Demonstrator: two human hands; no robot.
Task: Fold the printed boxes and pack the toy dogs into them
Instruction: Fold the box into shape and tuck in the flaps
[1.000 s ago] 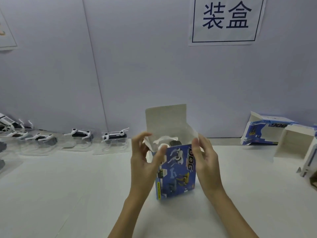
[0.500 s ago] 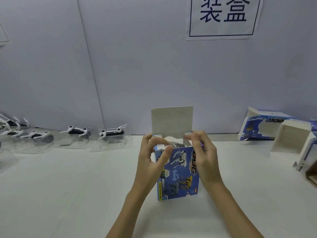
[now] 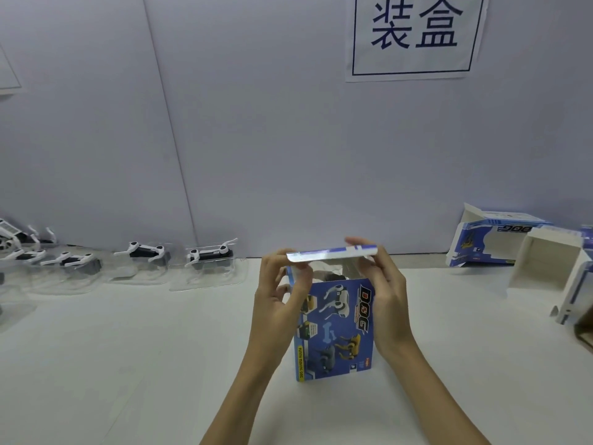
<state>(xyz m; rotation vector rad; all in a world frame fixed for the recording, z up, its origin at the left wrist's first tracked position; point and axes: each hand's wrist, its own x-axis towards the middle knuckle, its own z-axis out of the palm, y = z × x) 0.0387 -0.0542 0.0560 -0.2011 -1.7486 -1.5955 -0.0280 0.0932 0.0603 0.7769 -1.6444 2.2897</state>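
In the head view, a blue printed cardboard box (image 3: 335,329) stands upright on the white surface (image 3: 128,364), held between two bare hands. The left hand (image 3: 276,297) wraps its grip round the box's left edge, thumb and curled fingers pinching the left end of the top lid flap (image 3: 332,254), which lies almost level just above the box mouth with a gap still showing beneath it. The right hand (image 3: 385,303) lies along the box's right side, fingers bent over the right end of the same flap, holding it. Through the gap under the flap a dark and white shape shows inside the box; what it is cannot be made out.

Far to the left of the left grip, along the wall, white and black toy dogs in clear plastic trays (image 3: 210,258) sit in a row; the nearest tray is well apart from the left hand. Well off to the right of the right grip lies an open blue and white printed box on its side (image 3: 491,242), and beside it another open box showing its plain white inside (image 3: 542,264). On the wall above and behind the hands hangs a white paper sign with dark blue characters (image 3: 414,36). Nothing lies between the hands and the held box.
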